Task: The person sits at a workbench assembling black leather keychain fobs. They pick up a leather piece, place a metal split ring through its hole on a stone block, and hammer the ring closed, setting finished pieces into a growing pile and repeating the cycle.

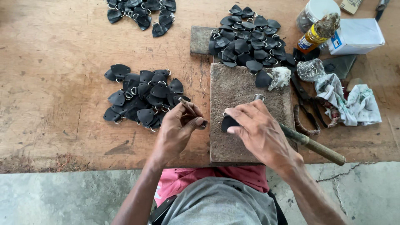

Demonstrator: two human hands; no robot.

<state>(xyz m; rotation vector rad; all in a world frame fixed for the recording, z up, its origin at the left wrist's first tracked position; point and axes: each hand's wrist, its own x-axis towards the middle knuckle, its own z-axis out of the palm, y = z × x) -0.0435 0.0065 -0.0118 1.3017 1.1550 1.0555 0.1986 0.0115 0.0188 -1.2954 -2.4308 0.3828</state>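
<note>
My right hand (258,129) presses a black leather tab (228,123) down on a rough brown work block (233,91). Under that hand lies a hammer whose wooden handle (316,146) sticks out to the right, with its metal head (259,97) showing just beyond my fingers. My left hand (177,131) hovers at the block's left edge, pinching a thin brown stick-like tool (187,106) between thumb and fingers. A pile of black leather tabs with metal rings (141,100) lies just beyond my left hand.
More piles of black tabs lie at the block's far end (250,39) and at the top edge (141,12). At the right are pliers (306,102), crumpled rags (354,104), a glue bottle (318,31), a white box (356,35) and a jar (316,12). The wooden table's front edge (83,162) borders concrete floor.
</note>
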